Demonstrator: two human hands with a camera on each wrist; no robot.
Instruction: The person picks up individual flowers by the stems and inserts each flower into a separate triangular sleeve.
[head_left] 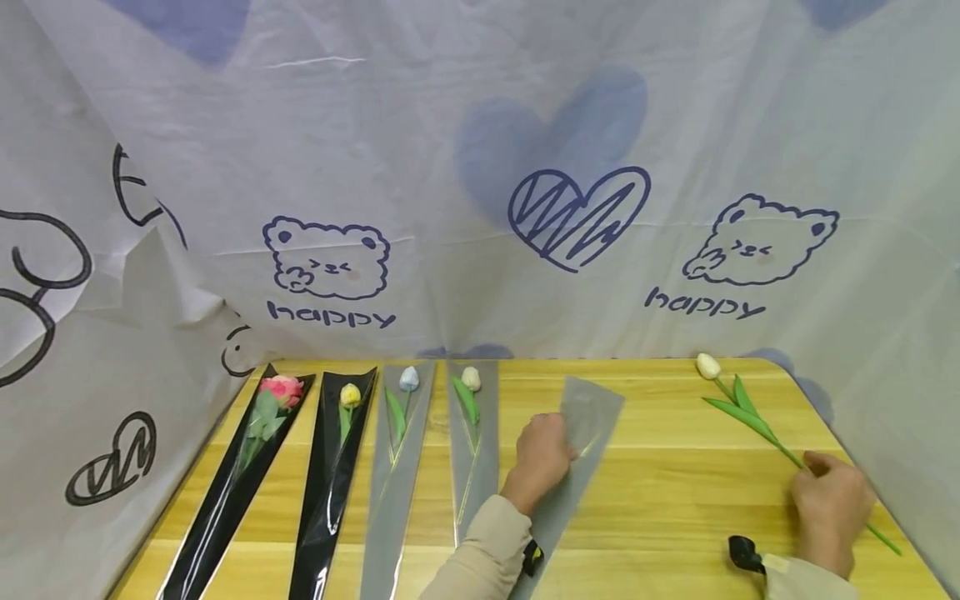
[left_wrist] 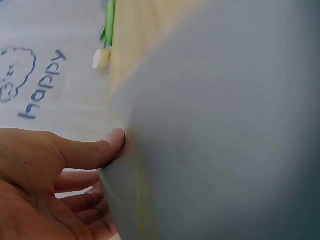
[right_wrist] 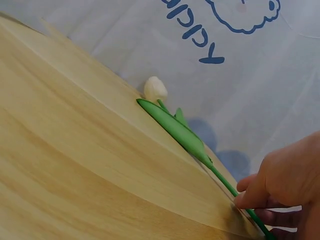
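My left hand [head_left: 542, 454] pinches the edge of a grey translucent flower sleeve [head_left: 592, 408] between thumb and fingers. In the left wrist view the sleeve [left_wrist: 215, 130] fills most of the picture, a thin yellow line running near its edge. At the table's right side, my right hand [head_left: 832, 500] grips the green stem of a white tulip [head_left: 707, 366]. The right wrist view shows the thumb and fingers about the lower stem, while the tulip's green leaf [right_wrist: 175, 131] and white head point away from the hand.
Left of my left hand lie several wrapped flowers: a pink one [head_left: 282, 390] and a yellow tulip [head_left: 350, 395] in black sleeves, a blue tulip [head_left: 408, 379] and a white tulip [head_left: 471, 379] in grey ones. A printed cloth [head_left: 420, 167] hangs behind the wooden table [head_left: 660, 500].
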